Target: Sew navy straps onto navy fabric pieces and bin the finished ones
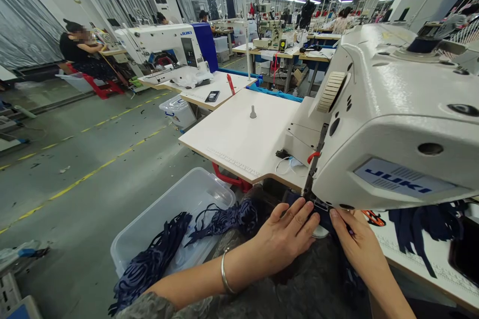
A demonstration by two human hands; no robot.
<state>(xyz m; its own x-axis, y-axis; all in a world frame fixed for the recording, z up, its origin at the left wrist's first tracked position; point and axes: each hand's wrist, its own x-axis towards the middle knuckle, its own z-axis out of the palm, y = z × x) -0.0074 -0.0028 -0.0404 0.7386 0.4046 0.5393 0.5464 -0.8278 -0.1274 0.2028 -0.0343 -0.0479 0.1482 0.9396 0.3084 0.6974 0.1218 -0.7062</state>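
Note:
My left hand lies with its fingers stretched out on a piece of navy fabric, close to the needle area of the white sewing machine. On the other side of the presser foot, my right hand pinches the edge of that fabric between thumb and fingers. A metal bangle circles my left wrist. The machine head partly covers the fabric, and its far end is hidden beneath.
A clear plastic bin with bundles of navy strips stands at lower left. Orange-handled scissors, more navy strips and a dark phone-like object lie at right. A white tabletop extends ahead.

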